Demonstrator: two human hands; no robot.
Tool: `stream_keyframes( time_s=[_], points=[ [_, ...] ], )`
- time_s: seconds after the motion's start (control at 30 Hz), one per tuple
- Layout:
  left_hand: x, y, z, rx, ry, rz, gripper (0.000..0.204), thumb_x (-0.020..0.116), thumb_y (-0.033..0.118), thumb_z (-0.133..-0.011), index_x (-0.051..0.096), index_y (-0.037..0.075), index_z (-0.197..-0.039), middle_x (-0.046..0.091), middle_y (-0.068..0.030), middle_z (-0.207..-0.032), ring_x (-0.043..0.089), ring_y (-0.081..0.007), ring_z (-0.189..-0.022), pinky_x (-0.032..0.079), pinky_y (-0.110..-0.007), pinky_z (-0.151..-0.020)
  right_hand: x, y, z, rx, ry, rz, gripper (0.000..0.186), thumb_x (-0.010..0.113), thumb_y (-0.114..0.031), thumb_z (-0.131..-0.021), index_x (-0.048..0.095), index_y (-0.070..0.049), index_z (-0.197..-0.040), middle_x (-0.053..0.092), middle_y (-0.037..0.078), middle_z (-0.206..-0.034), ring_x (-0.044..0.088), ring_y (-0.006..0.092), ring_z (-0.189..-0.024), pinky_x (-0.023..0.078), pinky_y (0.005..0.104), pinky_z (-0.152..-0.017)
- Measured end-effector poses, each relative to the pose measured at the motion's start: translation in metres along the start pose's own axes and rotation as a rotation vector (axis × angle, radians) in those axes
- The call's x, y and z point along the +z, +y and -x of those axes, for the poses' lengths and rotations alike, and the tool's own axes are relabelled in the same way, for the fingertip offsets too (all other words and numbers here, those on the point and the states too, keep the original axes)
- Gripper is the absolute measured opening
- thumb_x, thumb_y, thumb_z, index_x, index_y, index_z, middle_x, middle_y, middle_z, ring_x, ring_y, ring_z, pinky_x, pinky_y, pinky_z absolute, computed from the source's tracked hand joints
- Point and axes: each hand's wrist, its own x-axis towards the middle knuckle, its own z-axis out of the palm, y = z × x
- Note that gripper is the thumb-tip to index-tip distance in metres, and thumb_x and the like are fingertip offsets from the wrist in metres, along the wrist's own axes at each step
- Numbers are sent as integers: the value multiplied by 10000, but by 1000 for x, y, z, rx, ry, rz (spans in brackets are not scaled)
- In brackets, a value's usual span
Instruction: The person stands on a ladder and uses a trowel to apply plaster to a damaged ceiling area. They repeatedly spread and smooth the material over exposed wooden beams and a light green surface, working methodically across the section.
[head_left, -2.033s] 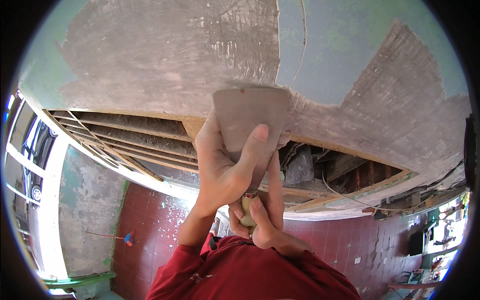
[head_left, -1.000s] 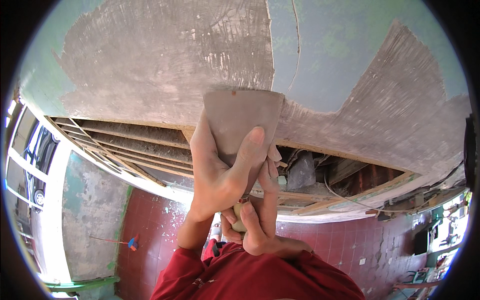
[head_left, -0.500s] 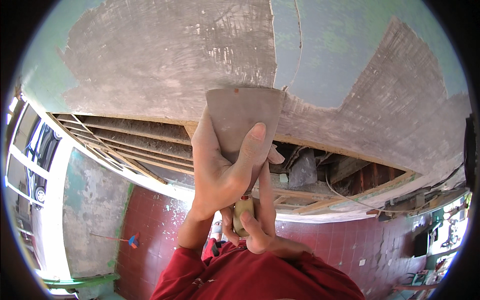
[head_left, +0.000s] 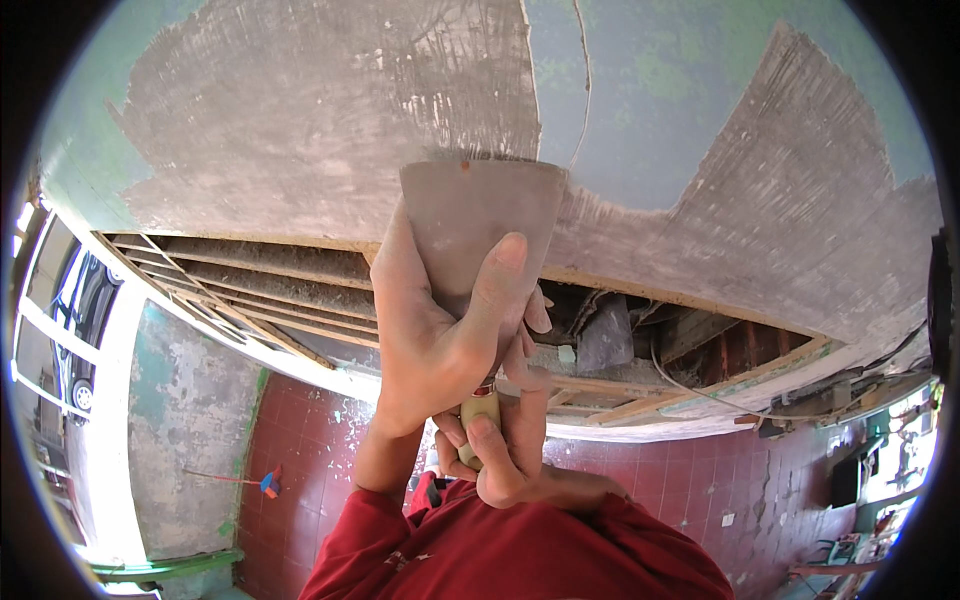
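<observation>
A wide metal scraper blade (head_left: 480, 215) is pressed flat against a ceiling panel (head_left: 330, 120) overhead, where pale green paint has been scraped down to bare grey-brown board. My left hand (head_left: 430, 330) lies over the blade, thumb and fingers gripping it from the left. My right hand (head_left: 500, 450) is wrapped around the scraper's pale wooden handle (head_left: 478, 412) just below. Both red sleeves (head_left: 500, 550) come up from the lower edge.
An unscraped green patch (head_left: 680, 90) lies right of the blade. Below the panel's edge, open wooden ceiling battens (head_left: 260, 275) and a gap with loose wires (head_left: 690, 350) show. Dark red wall tiles (head_left: 330, 440) and a bright window (head_left: 60, 330) sit lower left.
The blade has slid a little up along the ceiling and back; both hands have kept the same grip, shifting slightly with it.
</observation>
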Motion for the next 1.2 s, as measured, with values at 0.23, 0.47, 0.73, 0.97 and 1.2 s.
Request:
stream_keyframes(
  time_s=[0.23,0.47,0.73,0.97,1.2],
  points=[
    [2,-3,1,44,10,-26,283,615,53,-913,440,-73,-1096,617,-120,-770,611,-128,-555,453,-226,-412,5,-4,-1,-13,43,-37,738,376,-56,-818,-16,-56,-1444,489,182,-996,459,79,-541,376,189,-389],
    [-1,-8,4,67,29,-59,281,610,53,-916,437,-75,-1095,618,-121,-777,609,-126,-556,450,-227,-415,-4,0,3,-23,17,45,766,355,-52,-806,-49,-73,-1458,488,180,-986,439,79,-529,369,195,-383],
    [4,-4,4,33,44,-26,271,613,59,-916,437,-68,-1078,614,-112,-747,605,-125,-545,448,-225,-411,-3,-2,2,-28,2,45,782,316,-30,-818,-115,-91,-1467,502,170,-916,438,79,-542,370,193,-384],
    [5,-1,2,14,37,-13,279,618,77,-918,441,-66,-1079,614,-107,-737,599,-119,-538,454,-226,-401,0,-6,0,-44,-23,11,762,307,-11,-827,-103,-88,-1464,503,160,-913,456,80,-568,388,198,-400],
    [5,5,0,13,16,-54,290,623,78,-917,442,-67,-1090,612,-104,-738,600,-122,-538,473,-235,-424,-5,-7,1,-12,-101,58,728,312,-11,-832,-77,-67,-1445,499,151,-894,442,79,-502,382,203,-392]
  ],
)
